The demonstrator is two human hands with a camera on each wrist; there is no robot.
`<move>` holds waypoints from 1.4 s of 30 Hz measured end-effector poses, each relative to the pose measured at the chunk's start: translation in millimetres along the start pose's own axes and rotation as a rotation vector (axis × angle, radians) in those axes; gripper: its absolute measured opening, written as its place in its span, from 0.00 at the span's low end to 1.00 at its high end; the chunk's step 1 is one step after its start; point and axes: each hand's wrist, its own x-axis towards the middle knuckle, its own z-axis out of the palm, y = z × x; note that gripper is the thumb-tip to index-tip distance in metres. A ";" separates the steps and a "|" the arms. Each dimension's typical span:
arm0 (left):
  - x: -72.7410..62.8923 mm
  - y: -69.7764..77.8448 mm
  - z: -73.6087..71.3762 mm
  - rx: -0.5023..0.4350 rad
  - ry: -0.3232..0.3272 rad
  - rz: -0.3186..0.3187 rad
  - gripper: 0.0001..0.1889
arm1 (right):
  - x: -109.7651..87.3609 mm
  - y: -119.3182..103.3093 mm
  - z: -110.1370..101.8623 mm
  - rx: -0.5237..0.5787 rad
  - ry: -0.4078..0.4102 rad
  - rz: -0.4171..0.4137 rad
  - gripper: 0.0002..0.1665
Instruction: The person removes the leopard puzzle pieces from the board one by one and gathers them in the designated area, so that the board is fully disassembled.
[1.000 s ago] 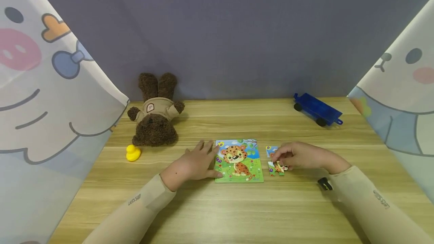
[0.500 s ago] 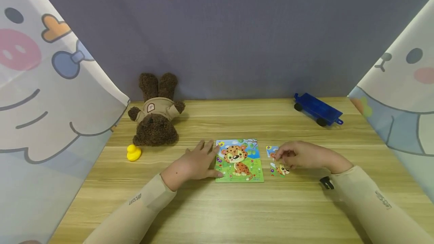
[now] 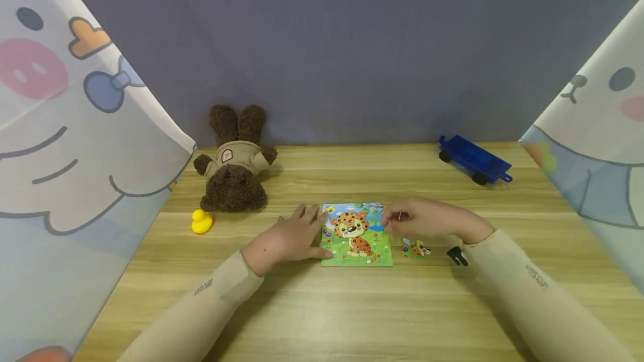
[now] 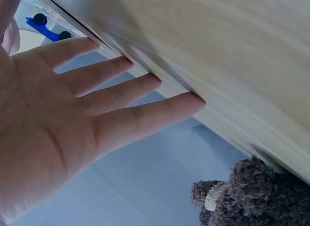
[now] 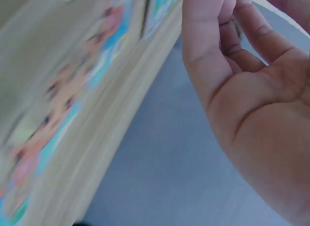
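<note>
A square puzzle picture (image 3: 358, 247) of a spotted leopard cub on grass lies flat mid-table. My left hand (image 3: 292, 239) is spread at its left side, fingertips and thumb overlapping that edge. In the left wrist view the fingers (image 4: 145, 117) are straight, tips down at the wood. Over the right edge of the picture is my right hand (image 3: 427, 219), its fingers bent; I cannot tell whether a piece is between them. Just below it lies a loose jigsaw piece (image 3: 417, 248) with a cub's face. Blurred pieces (image 5: 58, 109) appear in the right wrist view.
A brown teddy bear (image 3: 236, 175) lies on its back at the far left, with a yellow rubber duck (image 3: 202, 222) nearer. A blue toy wagon (image 3: 473, 159) stands at the back right. Behind the table rises a grey panel (image 3: 322, 55), with printed cloths at both sides.
My right hand has moved left from the loose pieces to the picture's right edge. The left hand stays put. The whole head view has shifted slightly.
</note>
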 end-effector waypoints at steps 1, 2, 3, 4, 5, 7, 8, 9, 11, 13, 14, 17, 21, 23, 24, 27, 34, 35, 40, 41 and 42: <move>0.4 0.0 -0.4 -0.001 0.000 -0.001 0.54 | 5.2 -3.7 0.6 -0.010 -0.007 0.005 0.12; 0.7 0.2 -0.7 -0.001 -0.004 -0.003 0.54 | 10.7 -7.3 1.5 -0.026 -0.015 0.008 0.12; 0.7 0.4 -0.8 0.003 -0.008 -0.005 0.54 | 16.0 -10.8 2.7 -0.038 -0.022 0.007 0.12; 0.8 0.6 -0.8 0.006 -0.011 -0.008 0.54 | 21.4 -14.2 3.9 -0.053 -0.029 0.008 0.13; 1.0 0.8 -0.7 0.011 -0.014 -0.010 0.54 | 26.7 -17.3 5.2 -0.066 -0.032 0.004 0.14; 1.3 1.2 -0.5 0.019 -0.017 -0.014 0.54 | 37.0 -22.2 7.2 -0.081 -0.038 -0.009 0.18; 1.5 1.4 -0.4 0.023 -0.016 -0.016 0.54 | 41.9 -24.4 8.1 -0.085 -0.038 -0.012 0.19; 1.8 1.7 -0.6 0.027 -0.015 -0.018 0.54 | 46.5 -26.1 8.7 -0.087 -0.040 -0.009 0.20; 2.4 2.2 -1.1 0.032 -0.013 -0.020 0.54 | 55.0 -28.4 9.5 -0.094 -0.039 0.000 0.24; 2.9 2.8 -1.6 0.035 -0.010 -0.022 0.55 | 61.4 -29.5 10.4 -0.108 -0.040 0.021 0.27; 3.3 2.9 -1.5 0.037 -0.009 -0.020 0.55 | 64.0 -29.6 11.1 -0.115 -0.040 0.032 0.29; 4.5 2.3 -0.6 0.043 -0.011 -0.017 0.55 | 69.5 -26.5 14.0 -0.145 -0.031 0.042 0.33; 5.0 1.2 0.2 0.041 -0.008 -0.014 0.55 | 71.9 -23.6 18.4 -0.178 -0.016 0.040 0.36; 4.5 1.3 -0.2 0.042 -0.006 -0.014 0.55 | 71.9 -23.5 20.6 -0.173 -0.010 0.043 0.37; 4.2 1.3 -0.5 0.043 -0.005 -0.014 0.55 | 72.4 -23.5 21.9 -0.170 -0.007 0.041 0.37; 2.8 1.5 -1.0 0.051 -0.007 -0.014 0.55 | 74.1 -22.4 25.7 -0.156 -0.002 0.030 0.36; 2.9 0.7 -1.5 0.049 -0.007 -0.016 0.55 | 76.6 -25.1 28.5 -0.173 -0.007 0.019 0.32; 3.0 0.7 -1.7 0.048 -0.007 -0.017 0.54 | 76.6 -26.1 28.4 -0.172 -0.011 0.021 0.31; 3.0 1.2 -2.8 0.039 -0.010 -0.017 0.54 | 77.8 -29.6 27.9 -0.170 -0.024 0.017 0.30; 3.1 1.2 -2.7 0.037 -0.009 -0.016 0.54 | 77.9 -29.8 27.9 -0.165 -0.026 0.021 0.30; 3.3 1.1 -2.5 0.036 -0.010 -0.016 0.54 | 78.1 -29.9 28.0 -0.161 -0.026 0.025 0.30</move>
